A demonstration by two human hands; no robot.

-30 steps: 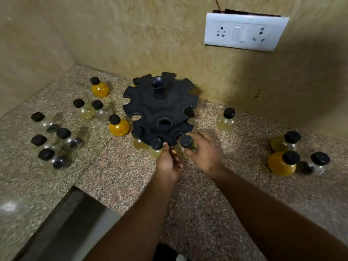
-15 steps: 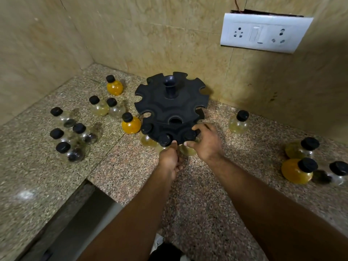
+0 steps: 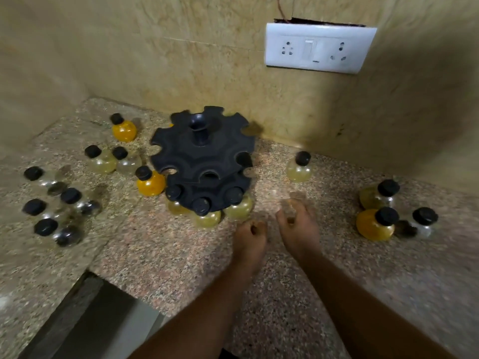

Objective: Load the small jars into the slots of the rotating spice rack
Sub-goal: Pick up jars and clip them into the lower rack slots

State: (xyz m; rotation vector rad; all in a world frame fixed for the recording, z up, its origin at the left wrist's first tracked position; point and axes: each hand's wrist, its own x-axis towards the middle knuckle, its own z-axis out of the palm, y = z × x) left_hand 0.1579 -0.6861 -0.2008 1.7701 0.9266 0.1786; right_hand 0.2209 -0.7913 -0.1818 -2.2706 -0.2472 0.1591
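The black two-tier spice rack [image 3: 202, 154] stands on the granite counter near the back wall. Three pale yellow jars with black caps hang in its lower front slots; the rightmost one [image 3: 238, 206] is nearest my hands. My left hand [image 3: 251, 235] and my right hand [image 3: 298, 225] hover just right of the rack's front, both blurred, fingers loosely curled and holding nothing. A pale yellow jar [image 3: 299, 168] stands alone right of the rack. Several loose jars lie to the left, among them an orange one [image 3: 150, 181].
Three more jars cluster at the far right, with an orange one [image 3: 374, 225] in front. A white socket plate [image 3: 317, 49] sits on the tiled wall. The counter edge [image 3: 85, 274] drops off at the lower left.
Both hands have pulled back from the rack's lower front slots toward the right. The jar my right hand held a second ago now sits in the rack. The view shifted slightly.
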